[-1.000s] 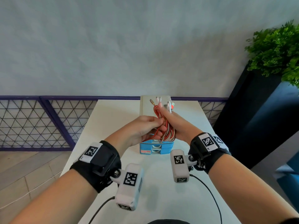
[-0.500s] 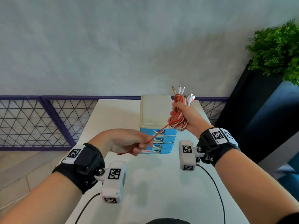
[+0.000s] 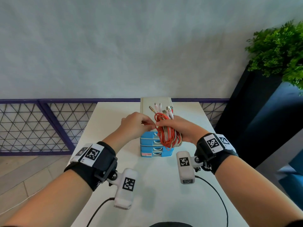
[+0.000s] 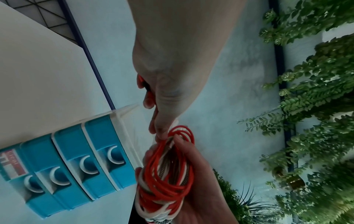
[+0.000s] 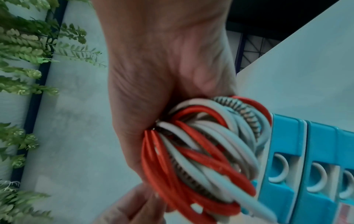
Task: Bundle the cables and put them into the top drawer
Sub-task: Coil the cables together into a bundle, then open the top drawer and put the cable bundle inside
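Note:
My right hand [image 3: 177,128] grips a coiled bundle of red, white and braided cables [image 3: 167,135], held in the air in front of the blue drawer unit [image 3: 152,148]. The plug ends [image 3: 161,108] stick up above the fist. My left hand [image 3: 139,125] pinches the loose red cable end [image 3: 148,124] right beside the bundle. In the left wrist view the red loops [image 4: 168,178] lie in the right palm beside the drawer fronts [image 4: 76,169]. The right wrist view shows the coil [image 5: 201,151] packed in the fist next to the drawers [image 5: 306,166]. All drawers look closed.
The drawer unit has a cream top [image 3: 155,104] and stands mid-table on the white table [image 3: 114,210]. A purple mesh fence [image 3: 41,126] runs behind, and a dark planter with green plants [image 3: 278,51] stands at the right.
My left hand, which had pulled the red cable end out low to the left, has come back up to the bundle. The right hand with the bundle has moved down and left, in front of the drawers.

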### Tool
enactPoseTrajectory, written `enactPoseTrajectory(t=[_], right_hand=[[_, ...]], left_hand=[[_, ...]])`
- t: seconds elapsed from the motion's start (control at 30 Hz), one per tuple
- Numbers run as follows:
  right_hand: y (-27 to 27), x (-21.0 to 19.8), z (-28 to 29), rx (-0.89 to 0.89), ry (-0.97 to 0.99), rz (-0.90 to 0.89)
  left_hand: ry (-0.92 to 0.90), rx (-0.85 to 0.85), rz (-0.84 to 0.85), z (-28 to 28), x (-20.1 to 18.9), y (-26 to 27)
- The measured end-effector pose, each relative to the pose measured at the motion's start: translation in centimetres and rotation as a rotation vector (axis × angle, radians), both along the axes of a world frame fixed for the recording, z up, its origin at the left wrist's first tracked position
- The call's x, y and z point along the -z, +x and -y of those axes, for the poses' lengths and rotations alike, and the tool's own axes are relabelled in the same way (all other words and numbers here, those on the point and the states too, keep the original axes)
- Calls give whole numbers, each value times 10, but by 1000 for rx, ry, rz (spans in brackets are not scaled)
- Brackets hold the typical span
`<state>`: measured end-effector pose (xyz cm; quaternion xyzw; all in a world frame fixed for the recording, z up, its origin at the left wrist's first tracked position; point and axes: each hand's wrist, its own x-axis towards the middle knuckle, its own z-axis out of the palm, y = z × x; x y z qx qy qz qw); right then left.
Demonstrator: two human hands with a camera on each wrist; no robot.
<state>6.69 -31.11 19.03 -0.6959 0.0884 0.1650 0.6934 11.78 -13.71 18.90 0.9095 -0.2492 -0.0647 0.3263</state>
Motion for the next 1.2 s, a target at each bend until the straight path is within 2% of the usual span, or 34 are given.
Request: enactPoseTrajectory(t=[0.1, 0.2, 0.27, 0.37, 0.53, 0.67, 0.8, 0.87, 0.9, 0.97, 1.03, 1.1, 1.17, 1.2], right_hand=[[-2, 6, -6, -3, 19, -25], [-1, 14, -7, 77, -46, 0], [1, 17, -6, 174, -78, 30], [5, 21, -7, 255, -87, 78], [6, 17, -14, 68, 18, 161], [7, 14, -17, -115, 200, 165], [6, 11, -14, -132, 129, 111], [6, 12, -9, -116, -17, 65], [6, 11, -6, -112, -106, 43], [6, 7, -2, -146, -221, 10], [6, 2, -4, -226, -270, -13], [7, -3, -11, -313, -310, -38], [8, -5, -18, -399, -317, -51], [8, -6, -20, -435, -313, -62]], left_hand=[[-62, 2, 14, 4, 1, -4], [-73, -28, -56, 3, 4, -8], [-132, -57, -194, 2, 5, -10], [-326, -129, -435, 3, 3, -15], [-550, -234, -648, 6, -3, -14], [-708, -288, -753, 10, -4, -15], [-807, -230, -809, 3, -1, -18], [-708, -193, -665, -5, 1, -18], [-580, -180, -483, -9, 1, -18], [-248, -104, -2, -17, -1, -17], [108, 91, 367, -19, 0, -19], [399, 243, 606, -14, 6, -21], [520, 309, 771, -9, 13, -22], [518, 329, 821, -7, 16, -21]])
